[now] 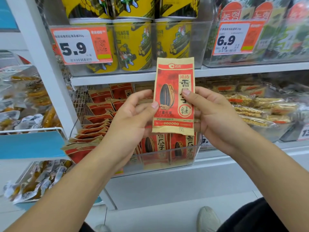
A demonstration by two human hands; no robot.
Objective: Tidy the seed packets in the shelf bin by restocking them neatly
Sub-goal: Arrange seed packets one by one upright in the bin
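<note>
A red and tan seed packet (pixel 173 91) with a black sunflower seed printed on it stands upright in front of the shelf. My left hand (pixel 132 118) pinches its left edge with the thumb on the front. My right hand (pixel 212 113) grips its right side, thumb on the front and fingers behind. Below and behind it sits a clear plastic shelf bin (pixel 195 158) holding several more seed packets (pixel 98 126): those on the left lie tilted and fanned, while two at the front right stand upright.
The shelf above carries yellow snack tubs (pixel 133 46) and price tags 5.9 (pixel 80 46) and 6.9 (pixel 237 37). Bagged snack bars (pixel 260 111) fill the bin on the right. Yellow wrapped snacks (pixel 33 97) sit in the bins at left. My shoe (pixel 207 220) is on the floor.
</note>
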